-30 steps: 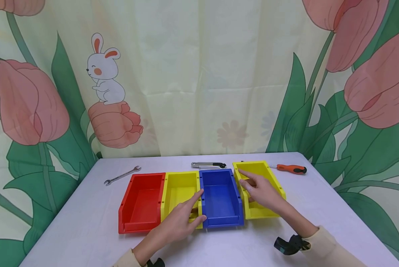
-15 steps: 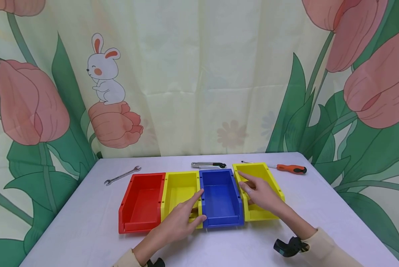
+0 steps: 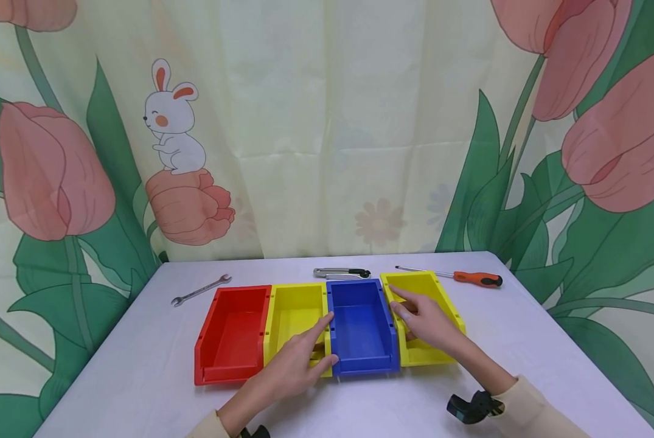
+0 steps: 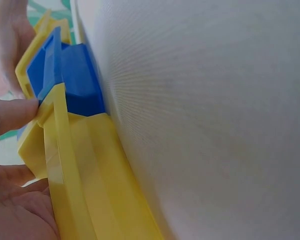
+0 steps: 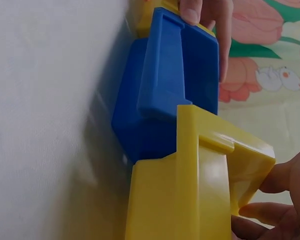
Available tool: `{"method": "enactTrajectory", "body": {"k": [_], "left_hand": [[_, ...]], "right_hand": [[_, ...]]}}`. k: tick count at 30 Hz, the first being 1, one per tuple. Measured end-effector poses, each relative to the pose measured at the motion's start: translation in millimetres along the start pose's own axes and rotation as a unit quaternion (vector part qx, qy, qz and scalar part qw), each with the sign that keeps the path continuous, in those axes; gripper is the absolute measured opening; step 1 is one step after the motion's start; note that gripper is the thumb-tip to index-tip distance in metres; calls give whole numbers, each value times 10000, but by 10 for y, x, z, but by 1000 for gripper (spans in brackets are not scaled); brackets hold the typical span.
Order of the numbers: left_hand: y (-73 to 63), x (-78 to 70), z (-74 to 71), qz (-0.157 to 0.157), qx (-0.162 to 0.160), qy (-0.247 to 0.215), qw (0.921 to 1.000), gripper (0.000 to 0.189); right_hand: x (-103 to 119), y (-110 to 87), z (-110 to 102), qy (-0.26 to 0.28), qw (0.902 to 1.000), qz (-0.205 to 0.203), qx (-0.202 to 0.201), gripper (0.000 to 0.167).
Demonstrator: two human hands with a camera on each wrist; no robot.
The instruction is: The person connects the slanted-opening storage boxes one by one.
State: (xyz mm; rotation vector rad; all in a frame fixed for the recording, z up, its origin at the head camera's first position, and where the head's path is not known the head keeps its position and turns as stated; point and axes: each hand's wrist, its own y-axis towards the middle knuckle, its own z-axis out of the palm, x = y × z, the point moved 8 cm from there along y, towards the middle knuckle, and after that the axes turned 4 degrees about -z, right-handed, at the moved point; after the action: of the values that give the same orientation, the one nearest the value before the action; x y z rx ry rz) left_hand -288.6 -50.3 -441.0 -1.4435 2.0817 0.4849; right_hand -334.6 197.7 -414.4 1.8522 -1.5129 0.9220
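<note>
Near the middle of the table, a red bin point(image 3: 232, 334), a yellow bin point(image 3: 295, 304), a blue bin point(image 3: 361, 328) and a second yellow bin point(image 3: 435, 292) stand side by side. My left hand point(image 3: 291, 368) rests over the first yellow bin, index finger and thumb straight out to its shared rim with the blue bin. Its other fingers dip inside. My right hand point(image 3: 427, 319) holds the second yellow bin by its left wall, index and thumb at the rim, other fingers inside. In the right wrist view, that yellow bin point(image 5: 210, 170) meets the blue bin's side point(image 5: 162, 75).
A wrench point(image 3: 201, 290) lies behind the red bin. A silver-and-black tool point(image 3: 342, 272) sits behind the blue bin. An orange-handled screwdriver point(image 3: 477, 278) lies at the back right. A tulip-print curtain point(image 3: 294, 152) hangs behind the white table point(image 3: 140, 365).
My right hand and the right-hand yellow bin have come down a little toward me, showing more of the screwdriver shaft behind. The left hand has stayed in place.
</note>
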Motion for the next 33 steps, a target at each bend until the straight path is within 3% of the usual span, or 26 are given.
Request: {"method": "enactTrajectory", "body": {"k": [12, 33], "left_hand": [[0, 8, -11, 37, -16, 18, 10000, 85], [16, -12, 5, 30, 10, 25, 10000, 86]], "right_hand": [[13, 2, 29, -296, 9995, -76, -76, 56], [-125, -3, 94, -350, 9992, -53, -187, 55]]}}
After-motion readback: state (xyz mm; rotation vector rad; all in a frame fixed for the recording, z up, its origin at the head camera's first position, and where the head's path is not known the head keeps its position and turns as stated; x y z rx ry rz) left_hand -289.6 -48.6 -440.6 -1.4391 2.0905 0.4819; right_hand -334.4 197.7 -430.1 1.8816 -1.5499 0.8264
